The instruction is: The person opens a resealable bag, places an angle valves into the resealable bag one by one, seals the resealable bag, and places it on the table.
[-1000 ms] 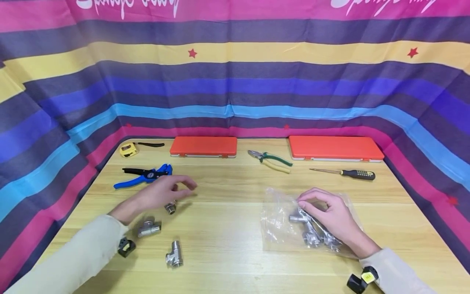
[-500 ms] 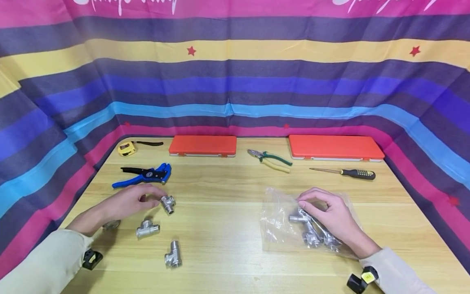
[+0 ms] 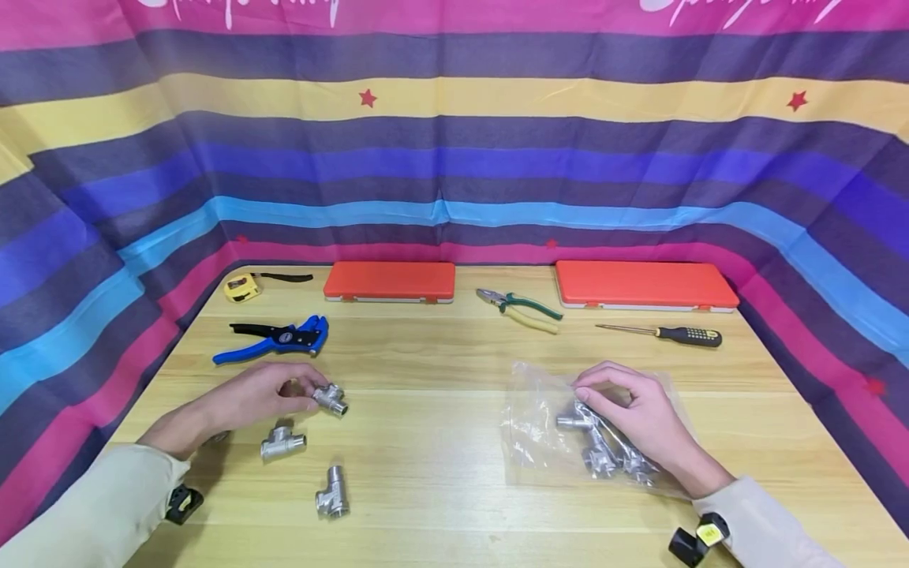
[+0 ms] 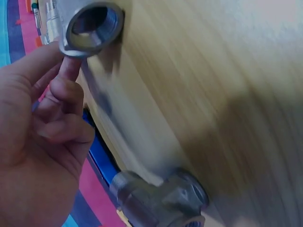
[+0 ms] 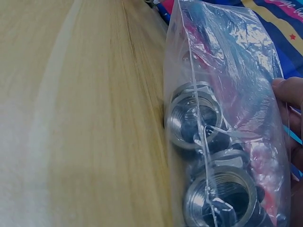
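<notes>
A pale wooden tabletop carries everything, walled on three sides by a striped cloth.

Near the front edge, left of middle, lies one tee fitting, with a second fitting just behind it. Behind those, the left hand pinches a third tee fitting between thumb and fingertips; its long axis runs toward the front right corner. The left wrist view shows its threaded mouth open to the lens, which the head view does not.

To the right, the right hand lies with curled fingers gripping a clear bag of fittings; the right wrist view shows threaded rims inside.

Further back lie a blue stripper, pliers and a screwdriver; along the far edge sit a tape measure and two orange cases.
</notes>
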The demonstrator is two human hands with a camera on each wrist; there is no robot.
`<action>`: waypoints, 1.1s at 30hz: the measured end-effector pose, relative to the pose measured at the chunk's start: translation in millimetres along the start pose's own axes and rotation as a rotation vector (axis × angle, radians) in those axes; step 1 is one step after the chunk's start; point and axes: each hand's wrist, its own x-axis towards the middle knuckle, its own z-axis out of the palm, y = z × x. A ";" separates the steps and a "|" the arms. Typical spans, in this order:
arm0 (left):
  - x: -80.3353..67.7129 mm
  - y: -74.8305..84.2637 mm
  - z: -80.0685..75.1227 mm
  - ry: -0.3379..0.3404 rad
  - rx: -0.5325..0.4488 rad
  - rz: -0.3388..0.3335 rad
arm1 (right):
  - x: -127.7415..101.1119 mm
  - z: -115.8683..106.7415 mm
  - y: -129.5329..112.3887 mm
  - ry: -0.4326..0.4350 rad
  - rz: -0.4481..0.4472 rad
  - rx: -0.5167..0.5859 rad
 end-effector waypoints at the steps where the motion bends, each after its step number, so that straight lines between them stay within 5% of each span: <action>1: 1.1 1.5 1.0 0.002 0.007 -0.001 | 0.1 0.2 -0.1 0.000 -0.001 0.003; 10: 24.5 36.1 18.9 0.004 0.032 0.031 | 0.3 0.6 -1.8 -0.008 0.003 0.013; 17: 60.1 83.0 44.5 -0.053 0.009 0.169 | 0.7 1.9 -3.3 -0.013 0.015 0.004; 27: 103.6 156.6 89.8 -0.104 0.024 0.268 | 0.7 1.2 -6.8 -0.021 0.025 -0.002; 33: 124.8 183.4 116.5 -0.103 0.108 0.341 | -0.1 1.4 -5.7 -0.013 0.014 -0.021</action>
